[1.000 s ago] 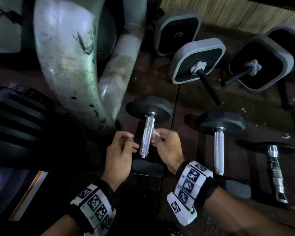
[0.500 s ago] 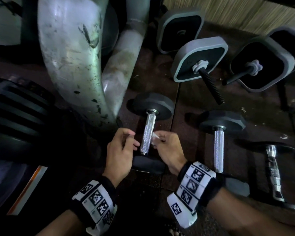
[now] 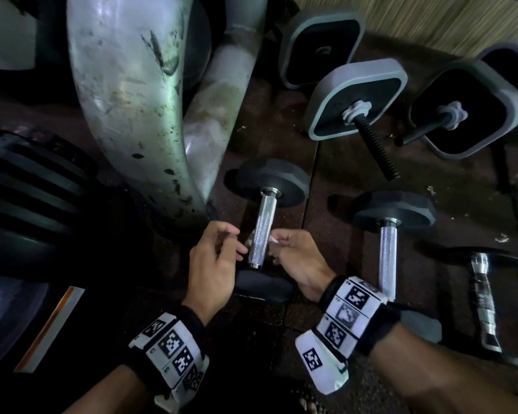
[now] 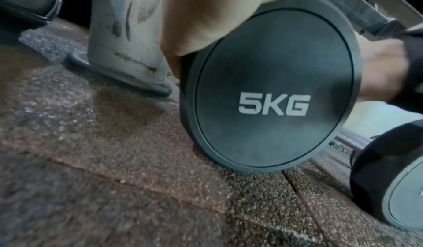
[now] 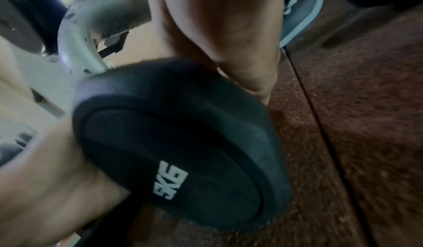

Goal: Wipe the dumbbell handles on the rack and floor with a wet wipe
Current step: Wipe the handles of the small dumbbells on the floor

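Note:
A 5 kg dumbbell lies on the rubber floor, its knurled steel handle (image 3: 260, 231) between two black heads (image 3: 271, 180). My left hand (image 3: 240, 242) sits just left of the handle's lower half with fingers curled. My right hand (image 3: 277, 239) is just right of it. A small white wet wipe (image 3: 272, 239) shows at my right fingertips, and it seems to pass round the handle to the left fingers. In both wrist views the near head (image 4: 270, 95) (image 5: 183, 151) fills the frame and hides the fingertips and the wipe.
The rack's scuffed grey leg (image 3: 132, 100) stands close on the left. A second dumbbell (image 3: 388, 255) and a third with a wrapped handle (image 3: 482, 291) lie to the right. Square-plate dumbbells (image 3: 356, 97) sit beyond them. Dark plates (image 3: 27, 189) are stacked at far left.
Both hands stay on either side of the same handle with the wipe. They shift only slightly, and the left fingers look a little looser.

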